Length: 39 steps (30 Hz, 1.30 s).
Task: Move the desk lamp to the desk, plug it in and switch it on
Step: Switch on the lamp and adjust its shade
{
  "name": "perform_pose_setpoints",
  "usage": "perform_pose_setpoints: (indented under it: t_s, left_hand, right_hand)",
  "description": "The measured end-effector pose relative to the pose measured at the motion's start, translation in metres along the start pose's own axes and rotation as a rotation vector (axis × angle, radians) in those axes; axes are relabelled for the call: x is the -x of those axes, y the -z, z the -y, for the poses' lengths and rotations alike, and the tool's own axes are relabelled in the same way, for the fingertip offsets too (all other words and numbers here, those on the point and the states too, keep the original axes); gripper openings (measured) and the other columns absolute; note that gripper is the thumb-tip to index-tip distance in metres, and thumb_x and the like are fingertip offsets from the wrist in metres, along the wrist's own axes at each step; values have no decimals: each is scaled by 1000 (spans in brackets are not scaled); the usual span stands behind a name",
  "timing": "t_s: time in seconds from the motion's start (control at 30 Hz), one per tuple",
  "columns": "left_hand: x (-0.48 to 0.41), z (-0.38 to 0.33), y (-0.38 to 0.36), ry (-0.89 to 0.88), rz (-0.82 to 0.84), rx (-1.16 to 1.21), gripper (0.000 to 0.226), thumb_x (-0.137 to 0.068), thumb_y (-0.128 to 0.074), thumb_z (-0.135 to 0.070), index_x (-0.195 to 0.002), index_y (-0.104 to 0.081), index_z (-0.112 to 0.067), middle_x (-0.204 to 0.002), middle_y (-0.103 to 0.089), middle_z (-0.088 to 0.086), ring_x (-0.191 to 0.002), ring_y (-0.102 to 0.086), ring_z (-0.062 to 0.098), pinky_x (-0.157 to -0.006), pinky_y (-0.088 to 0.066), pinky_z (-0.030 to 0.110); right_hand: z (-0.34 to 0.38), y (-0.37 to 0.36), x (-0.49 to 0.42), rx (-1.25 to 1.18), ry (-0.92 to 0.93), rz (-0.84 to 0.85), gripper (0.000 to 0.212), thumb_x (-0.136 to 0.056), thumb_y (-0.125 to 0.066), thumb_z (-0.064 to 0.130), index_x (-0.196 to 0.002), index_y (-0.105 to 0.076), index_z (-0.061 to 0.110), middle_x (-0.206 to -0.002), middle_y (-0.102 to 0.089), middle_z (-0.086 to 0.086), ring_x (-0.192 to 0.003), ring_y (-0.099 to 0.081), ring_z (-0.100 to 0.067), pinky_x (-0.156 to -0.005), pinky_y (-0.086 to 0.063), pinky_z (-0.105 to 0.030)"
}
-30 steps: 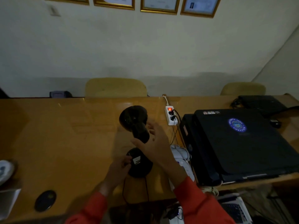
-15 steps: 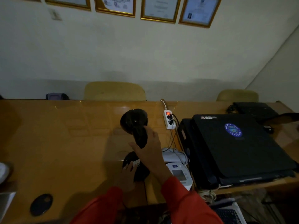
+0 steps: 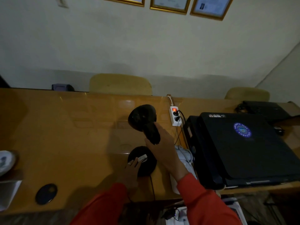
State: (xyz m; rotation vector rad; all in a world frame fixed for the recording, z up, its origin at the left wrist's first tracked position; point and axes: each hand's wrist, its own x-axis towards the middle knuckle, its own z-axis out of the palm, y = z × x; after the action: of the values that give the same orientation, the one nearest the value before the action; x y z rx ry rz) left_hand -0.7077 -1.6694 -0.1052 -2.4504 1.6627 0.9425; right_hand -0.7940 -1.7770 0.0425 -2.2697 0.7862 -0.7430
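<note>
A black desk lamp stands on the wooden desk [image 3: 65, 135], unlit. Its round base [image 3: 146, 166] sits near the front edge and its shade [image 3: 141, 116] faces away from me. My right hand [image 3: 164, 146] is wrapped around the lamp's neck just behind the shade. My left hand [image 3: 132, 168] rests its fingers on the left side of the base, beside a white label. The lamp's black cord [image 3: 152, 187] runs from the base over the front edge. A white power strip [image 3: 175, 116] with a red lit switch lies just right of the shade, with two black plugs in it.
A closed black laptop [image 3: 243, 143] on a black case fills the desk's right side. White devices [image 3: 185, 158] lie between it and the lamp. A black oval disc [image 3: 46, 194] and a white dish [image 3: 4, 159] sit at the left. Two yellow chairs stand behind the desk.
My right hand has closed more firmly on the lamp's neck. My left hand slid from the base's front to its left side. The lamp itself has hardly moved.
</note>
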Motion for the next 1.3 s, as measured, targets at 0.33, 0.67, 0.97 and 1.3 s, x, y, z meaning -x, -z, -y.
perform_pose_setpoints:
  t_s: [0.33, 0.67, 0.97, 1.3]
  left_hand:
    - [-30, -4, 1, 81, -106, 72, 67, -94, -45, -29, -150, -11, -14, -158, -16, 15, -141, -22, 39, -114, -32, 47]
    - [-48, -1, -11, 162, -155, 10, 69, -94, -40, -29, -151, -2, -18, -159, -9, 16, -140, -20, 39, -113, -26, 47]
    - [-51, 6, -12, 139, -147, -37, 70, -95, -37, -36, -151, -1, -15, -159, -9, 16, -141, -20, 38, -116, -25, 47]
    - [-48, 6, -3, 125, -150, -73, 72, -94, -42, -34, -151, -3, -12, -158, -10, 16, -138, -26, 37, -111, -30, 46]
  right_hand:
    - [-5, 5, -5, 49, 54, 79, 60, -78, -72, 21, -132, -48, 8, -113, -65, -10, -98, -63, -17, -75, -40, -4]
    - [-11, 6, 0, 16, 44, 115, 67, -84, -69, 25, -141, -37, 10, -127, -56, -10, -111, -56, -15, -83, -39, -7]
    - [-14, -1, 1, 24, 70, 90, 68, -85, -68, 28, -141, -35, 12, -128, -55, -10, -112, -55, -15, -86, -39, -14]
    - [-20, -7, 0, -16, 53, 80, 68, -82, -69, 28, -140, -37, 13, -126, -57, -9, -111, -55, -16, -84, -38, -7]
